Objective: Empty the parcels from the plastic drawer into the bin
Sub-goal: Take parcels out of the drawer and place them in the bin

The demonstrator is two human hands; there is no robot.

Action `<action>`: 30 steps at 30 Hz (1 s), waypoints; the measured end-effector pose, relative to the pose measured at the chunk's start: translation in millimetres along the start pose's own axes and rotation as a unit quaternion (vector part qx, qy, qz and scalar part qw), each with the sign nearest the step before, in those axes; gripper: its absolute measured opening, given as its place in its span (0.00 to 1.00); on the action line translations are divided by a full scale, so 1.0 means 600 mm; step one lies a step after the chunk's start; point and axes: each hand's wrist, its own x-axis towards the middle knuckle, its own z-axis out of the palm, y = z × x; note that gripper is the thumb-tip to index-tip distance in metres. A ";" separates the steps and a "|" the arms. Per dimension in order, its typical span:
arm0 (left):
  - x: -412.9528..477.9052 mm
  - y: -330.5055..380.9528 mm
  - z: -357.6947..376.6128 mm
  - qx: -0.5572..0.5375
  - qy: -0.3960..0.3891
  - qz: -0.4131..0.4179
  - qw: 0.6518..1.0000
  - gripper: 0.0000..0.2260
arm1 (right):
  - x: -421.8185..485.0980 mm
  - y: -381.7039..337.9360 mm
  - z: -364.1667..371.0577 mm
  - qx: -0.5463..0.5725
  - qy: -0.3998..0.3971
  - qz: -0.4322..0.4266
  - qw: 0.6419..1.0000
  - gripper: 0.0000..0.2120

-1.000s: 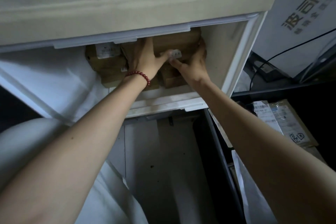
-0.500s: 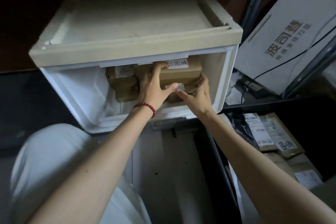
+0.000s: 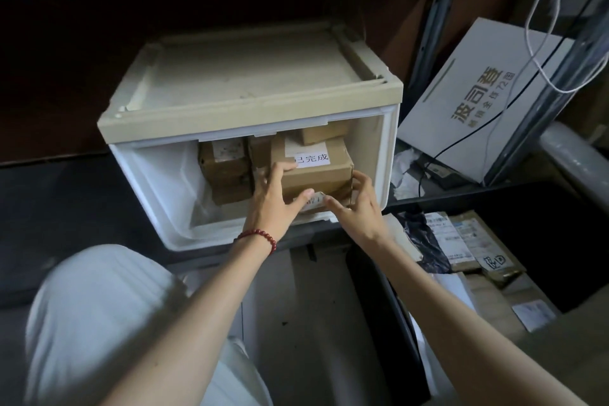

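Plastic drawer (image 3: 145, 181) stands with its mouth toward the person. Labelled parcel (image 3: 316, 175) sits at the mouth on a stack, with brown parcels (image 3: 224, 168) at its 9 o'clock. Left hand (image 3: 275, 199) grips its left edge and right hand (image 3: 361, 208) grips its right edge, thumbs along the lower front. Bin (image 3: 389, 306) lies at the drawer's 4 o'clock.

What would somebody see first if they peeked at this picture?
Probably the two hands in the middle: the left hand, wearing a red bead bracelet, and the right hand grip a brown parcel with a white label, inside the white plastic drawer. More parcels are stacked behind it on the left. A big white package with gold writing leans to the right of the drawer.
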 end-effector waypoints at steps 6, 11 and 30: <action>-0.040 -0.024 0.001 -0.007 0.008 -0.053 0.999 0.18 | -0.016 0.012 0.018 -0.019 -0.004 0.050 0.999 0.24; -0.043 -0.027 0.004 -0.009 0.005 -0.066 0.998 0.18 | -0.015 0.012 0.024 0.029 0.004 0.062 0.998 0.19; -0.027 -0.041 -0.010 -0.241 -0.050 -0.241 0.939 0.26 | 0.004 -0.016 0.015 0.148 -0.019 0.188 0.971 0.21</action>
